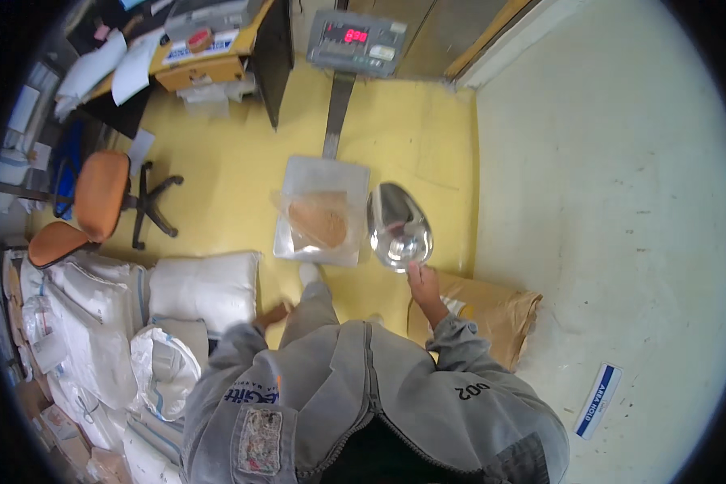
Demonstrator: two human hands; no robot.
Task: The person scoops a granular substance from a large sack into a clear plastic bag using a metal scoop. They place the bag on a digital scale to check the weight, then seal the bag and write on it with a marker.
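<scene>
My right hand [423,288] is closed round the handle end of a shiny metal scoop [398,222], whose bowl appears to have nothing in it. The scoop is held just right of a floor scale's metal platform [355,250]. On that platform lies a clear plastic bag [281,200] with brown powder [321,222] in it. By my left leg hangs my left hand [274,313], somewhat blurred, with fingers apart and nothing visible in it. The scale's display head [356,43] shows lit red digits on a post beyond the platform.
White sacks [203,290] are piled on the left, with an open white bag [165,367] among them. A brown paper sack [500,310] lies right of my legs, beside the pale wall [605,202]. An orange chair [102,194] and a desk [274,64] stand at the far left.
</scene>
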